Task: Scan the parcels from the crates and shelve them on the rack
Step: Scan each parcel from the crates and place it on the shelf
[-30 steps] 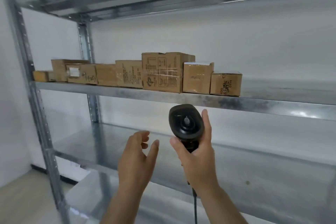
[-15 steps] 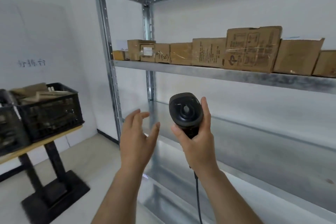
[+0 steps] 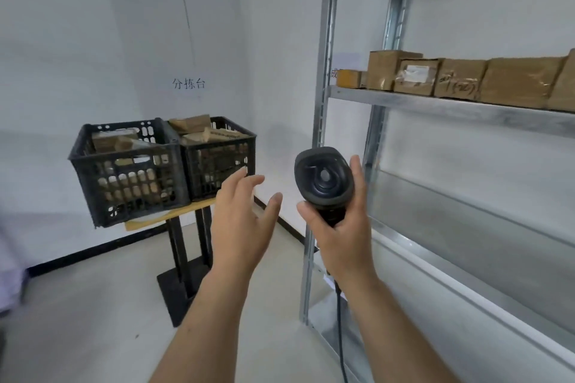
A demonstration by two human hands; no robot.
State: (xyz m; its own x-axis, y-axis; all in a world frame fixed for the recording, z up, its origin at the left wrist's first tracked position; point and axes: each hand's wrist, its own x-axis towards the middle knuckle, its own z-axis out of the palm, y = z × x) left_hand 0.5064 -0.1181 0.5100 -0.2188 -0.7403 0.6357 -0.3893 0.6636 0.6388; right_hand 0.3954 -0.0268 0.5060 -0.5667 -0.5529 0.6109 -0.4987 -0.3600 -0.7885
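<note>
Right hand (image 3: 340, 227) wraps its grip round the black handheld barcode scanner (image 3: 323, 181); left hand (image 3: 241, 221) hangs loose-fingered, holding nothing. Brown cardboard parcels (image 3: 460, 79) line the grey metal rack's (image 3: 323, 102) shelf; more fill two black plastic crates (image 3: 130, 171) on the small wooden tabletop (image 3: 174, 215).

Single head-worn cam, wide-angle; scene viewed fwd and slightly down from standing height. Metal rack (image 3: 323, 121) taken as landmark: its front-left upright is seen close, just right of centre, shelves running off right edge. Crates (image 3: 130, 165) are seen farther off, left of rack. No 2nd view, so no overlap noted.
</note>
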